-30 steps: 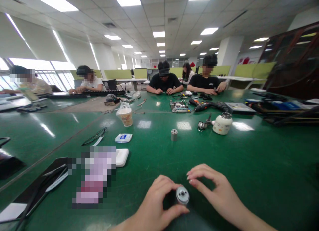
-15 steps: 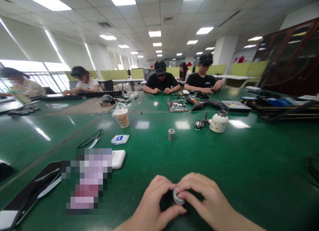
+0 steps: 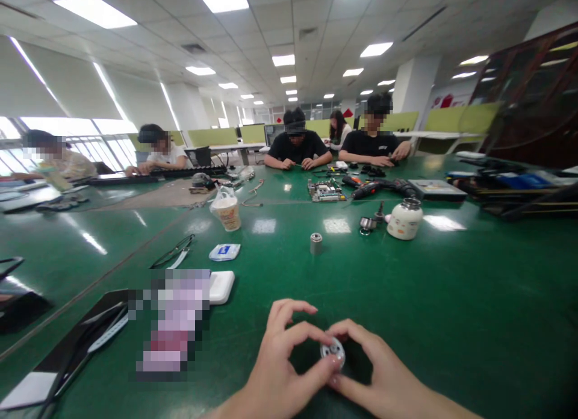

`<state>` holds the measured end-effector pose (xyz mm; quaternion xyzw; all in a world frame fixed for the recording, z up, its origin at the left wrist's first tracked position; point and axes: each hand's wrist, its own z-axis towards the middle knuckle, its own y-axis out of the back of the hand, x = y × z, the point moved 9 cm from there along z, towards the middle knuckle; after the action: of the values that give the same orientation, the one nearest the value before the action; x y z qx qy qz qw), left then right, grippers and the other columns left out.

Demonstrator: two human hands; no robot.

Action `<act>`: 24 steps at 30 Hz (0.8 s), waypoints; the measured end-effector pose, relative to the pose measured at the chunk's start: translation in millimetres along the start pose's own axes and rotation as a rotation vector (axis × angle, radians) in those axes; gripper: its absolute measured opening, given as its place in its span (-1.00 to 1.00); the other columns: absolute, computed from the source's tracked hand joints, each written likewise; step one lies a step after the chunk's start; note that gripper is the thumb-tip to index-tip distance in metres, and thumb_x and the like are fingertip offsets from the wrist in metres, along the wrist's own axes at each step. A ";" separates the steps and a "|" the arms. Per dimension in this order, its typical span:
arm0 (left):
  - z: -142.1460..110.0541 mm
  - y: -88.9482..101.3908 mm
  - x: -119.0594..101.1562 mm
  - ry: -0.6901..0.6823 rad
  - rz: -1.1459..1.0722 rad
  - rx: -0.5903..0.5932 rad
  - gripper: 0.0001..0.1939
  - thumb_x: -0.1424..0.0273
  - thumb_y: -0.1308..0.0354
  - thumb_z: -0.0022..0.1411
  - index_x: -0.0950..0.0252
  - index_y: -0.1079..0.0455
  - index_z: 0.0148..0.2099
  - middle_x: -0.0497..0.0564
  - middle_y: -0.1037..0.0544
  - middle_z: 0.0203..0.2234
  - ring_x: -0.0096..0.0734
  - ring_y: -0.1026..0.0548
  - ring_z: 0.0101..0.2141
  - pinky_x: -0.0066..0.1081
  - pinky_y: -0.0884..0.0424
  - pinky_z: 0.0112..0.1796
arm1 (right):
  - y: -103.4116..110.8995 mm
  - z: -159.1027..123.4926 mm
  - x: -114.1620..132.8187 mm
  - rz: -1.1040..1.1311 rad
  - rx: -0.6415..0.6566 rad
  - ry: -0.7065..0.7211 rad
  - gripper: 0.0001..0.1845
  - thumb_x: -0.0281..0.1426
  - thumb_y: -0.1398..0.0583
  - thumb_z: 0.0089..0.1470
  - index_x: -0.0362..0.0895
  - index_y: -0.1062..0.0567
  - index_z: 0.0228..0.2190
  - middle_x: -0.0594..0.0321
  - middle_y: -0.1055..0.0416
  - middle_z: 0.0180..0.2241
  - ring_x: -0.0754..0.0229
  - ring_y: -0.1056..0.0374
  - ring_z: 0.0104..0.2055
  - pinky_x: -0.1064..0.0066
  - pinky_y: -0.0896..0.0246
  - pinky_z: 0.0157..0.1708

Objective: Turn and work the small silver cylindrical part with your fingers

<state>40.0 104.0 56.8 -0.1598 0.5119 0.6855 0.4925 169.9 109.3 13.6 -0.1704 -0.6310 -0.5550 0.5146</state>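
Note:
Both my hands meet over a small silver metal cylinder (image 3: pixel 335 349) at the lower middle of the head view. Its round end face, with a central boss and small holes, is turned up toward me. My left hand (image 3: pixel 289 353) has thumb and index fingertip closed on that face, with the other fingers raised. On the far and right side, my right hand (image 3: pixel 372 368) curls its index finger and thumb around the rim. The cylinder's side is mostly hidden by the fingers. A similar metal cylinder (image 3: pixel 316 244) stands upright farther forward on the green table (image 3: pixel 433 310).
Left of my hands lie a blurred-out phone (image 3: pixel 176 322), a white case (image 3: pixel 221 287), a blue-white packet (image 3: pixel 224 251) and cables. A plastic cup (image 3: pixel 227 213), a circuit board (image 3: pixel 326 191), a power drill (image 3: pixel 368 188) and a white flask (image 3: pixel 405 220) stand farther off. Several people sit beyond.
My right hand came in from the right to the cylinder's top, then shifted round its side. My left thumb and index finger moved from its side onto the end face.

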 end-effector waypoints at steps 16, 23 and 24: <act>9.0 18.4 34.1 0.106 0.286 -0.093 -0.88 0.32 -0.30 0.18 -0.02 -0.62 -0.22 0.06 -0.51 -0.16 -0.06 -0.32 -0.05 0.00 -0.28 -0.04 | -2.2 -0.5 -2.2 -0.048 0.034 -0.023 -0.69 -0.40 -0.26 0.03 -0.04 -0.42 -0.14 0.24 -0.47 -0.18 0.08 -0.39 -0.11 0.26 -0.27 -0.07; 13.8 19.1 40.7 0.065 0.272 -0.097 -0.87 0.35 -0.30 0.18 0.01 -0.63 -0.22 0.05 -0.56 -0.17 -0.08 -0.38 -0.08 -0.03 -0.32 -0.06 | -1.2 -1.5 -2.6 -0.063 0.046 -0.034 -0.70 -0.40 -0.26 0.03 -0.03 -0.42 -0.14 0.25 -0.46 -0.18 0.09 -0.38 -0.11 0.25 -0.26 -0.07; 13.5 18.2 31.3 0.024 0.195 -0.111 -0.86 0.38 -0.29 0.20 0.05 -0.62 -0.20 0.04 -0.58 -0.20 -0.13 -0.41 -0.10 -0.09 -0.33 -0.06 | -1.7 -1.5 -3.5 -0.066 0.045 -0.032 -0.70 -0.39 -0.26 0.03 -0.03 -0.42 -0.14 0.25 -0.46 -0.19 0.09 -0.38 -0.12 0.26 -0.26 -0.07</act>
<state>14.1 131.9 49.8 -0.1444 0.4921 0.7555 0.4076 170.7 108.7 9.5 -0.1466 -0.6568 -0.5544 0.4897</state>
